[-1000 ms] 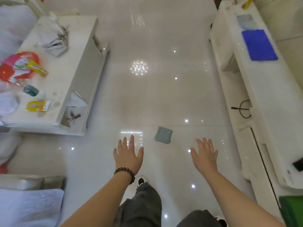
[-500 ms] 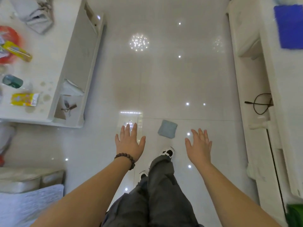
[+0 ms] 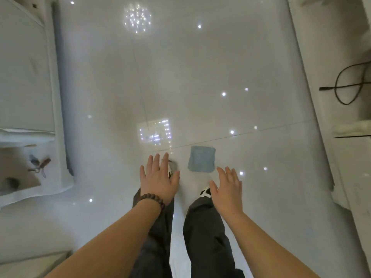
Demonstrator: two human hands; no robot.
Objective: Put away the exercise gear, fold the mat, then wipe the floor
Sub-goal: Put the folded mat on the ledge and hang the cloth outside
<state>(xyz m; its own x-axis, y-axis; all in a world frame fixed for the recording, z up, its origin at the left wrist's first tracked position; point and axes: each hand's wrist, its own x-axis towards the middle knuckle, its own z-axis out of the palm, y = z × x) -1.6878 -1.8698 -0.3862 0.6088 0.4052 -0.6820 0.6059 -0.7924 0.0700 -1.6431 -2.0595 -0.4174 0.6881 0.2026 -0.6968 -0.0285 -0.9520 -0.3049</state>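
Two hands, one cloth: that's pretty much the whole job from here.
floor (image 3: 200,77): glossy pale tile, looks slick, mostly bare down the middle so plenty of room for wide wiping strokes.
side edges: low white table (image 3: 26,77) on the left, long white cabinet (image 3: 325,77) on the right with a black cable (image 3: 349,85) lying on it; strokes should stop short of both.
legs (image 3: 206,237): dark trousers, shoes planted just behind the cloth.
cloth (image 3: 201,159): small blue-grey square lying flat on the tile, just ahead of the right shoe and between the hands. Probably light, soft and floppy, so I'd pinch a near edge or just palm it flat.
left hand (image 3: 158,178): empty, palm down, fingers spread, bead bracelet (image 3: 152,199) on the wrist.
right hand (image 3: 227,189): empty too, fingers loosely spread, closest to the cloth, not touching it.
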